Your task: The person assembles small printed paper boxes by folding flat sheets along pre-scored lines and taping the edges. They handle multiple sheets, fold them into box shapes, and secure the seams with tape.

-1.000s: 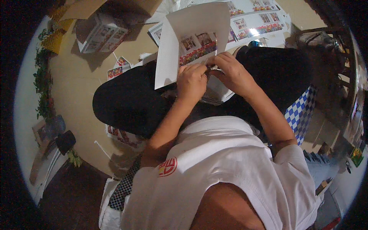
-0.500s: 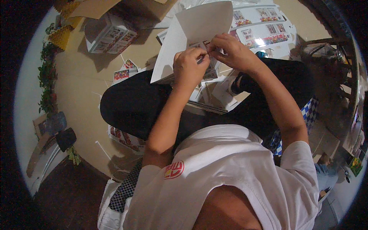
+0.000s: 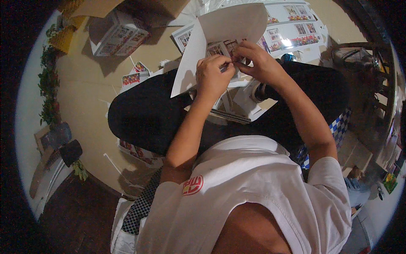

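Observation:
I sit cross-legged on the floor in black trousers and a white shirt. My left hand (image 3: 212,76) and my right hand (image 3: 258,63) meet over my lap, both pinching a white printed card sheet (image 3: 224,29) with small house pictures on it. The sheet is bent and stands up in front of my fingers, its blank back toward me. My fingertips pinch a small red-printed part at its lower edge. More white cut paper pieces (image 3: 243,99) lie on my lap under the hands.
Printed sheets with building pictures (image 3: 296,25) lie on the beige floor ahead. A printed box (image 3: 118,38) and brown cardboard (image 3: 93,7) are at the upper left. Green leafy garland (image 3: 46,91) runs along the left wall. A blue checked cloth (image 3: 336,127) lies at my right.
Both hands and the sheet have moved up and away from my body. The sheet has bent further over my fingers.

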`<state>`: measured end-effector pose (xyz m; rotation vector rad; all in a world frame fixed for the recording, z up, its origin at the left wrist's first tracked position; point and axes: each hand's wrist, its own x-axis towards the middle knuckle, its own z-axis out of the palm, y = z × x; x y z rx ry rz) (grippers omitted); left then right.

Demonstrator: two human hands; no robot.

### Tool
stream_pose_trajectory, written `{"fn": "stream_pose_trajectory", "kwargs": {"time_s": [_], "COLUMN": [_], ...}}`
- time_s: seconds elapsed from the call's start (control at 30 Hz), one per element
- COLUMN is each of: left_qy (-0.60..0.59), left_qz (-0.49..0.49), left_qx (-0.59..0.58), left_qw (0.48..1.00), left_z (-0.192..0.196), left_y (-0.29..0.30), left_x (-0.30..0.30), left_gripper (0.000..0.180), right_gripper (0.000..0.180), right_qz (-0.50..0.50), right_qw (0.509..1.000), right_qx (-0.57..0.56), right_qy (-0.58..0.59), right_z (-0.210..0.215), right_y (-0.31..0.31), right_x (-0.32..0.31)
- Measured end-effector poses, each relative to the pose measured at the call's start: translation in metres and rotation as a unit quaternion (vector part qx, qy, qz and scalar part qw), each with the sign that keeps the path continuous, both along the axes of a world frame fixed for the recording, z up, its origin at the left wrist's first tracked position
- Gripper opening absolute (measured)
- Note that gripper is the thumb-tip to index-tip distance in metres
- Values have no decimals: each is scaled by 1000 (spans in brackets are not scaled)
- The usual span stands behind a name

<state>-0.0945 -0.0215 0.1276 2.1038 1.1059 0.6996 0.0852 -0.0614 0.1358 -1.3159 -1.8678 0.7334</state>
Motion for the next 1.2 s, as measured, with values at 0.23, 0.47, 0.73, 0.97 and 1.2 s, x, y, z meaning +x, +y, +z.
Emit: {"fn": "stream_pose_trajectory", "kwargs": {"time_s": [0.23, 0.47, 0.73, 0.97, 1.2], "left_qy": [2, 29, 58, 53, 49], "left_qz": [-32, -47, -90, -70, -67], "left_qx": [-5, -14, 30, 119, 195], "left_qw": [999, 998, 994, 989, 977], "left_z": [-8, -8, 3, 6, 9], "left_y": [3, 1, -2, -29, -45], "left_x": [-6, -9, -4, 10, 19], "left_gripper": [14, 15, 17, 16, 13], "right_gripper": [23, 22, 21, 23, 24], "right_qz": [-13, -5, 6, -98, -118], "right_qw": [999, 999, 999, 993, 985], "right_qx": [18, 33, -13, -10, -32], "right_qy": [-44, -31, -45, -72, -126], "right_z": [0, -5, 2, 12, 18], "right_y": [-6, -11, -19, -48, -62], "right_x": [-1, -1, 6, -3, 2]}}
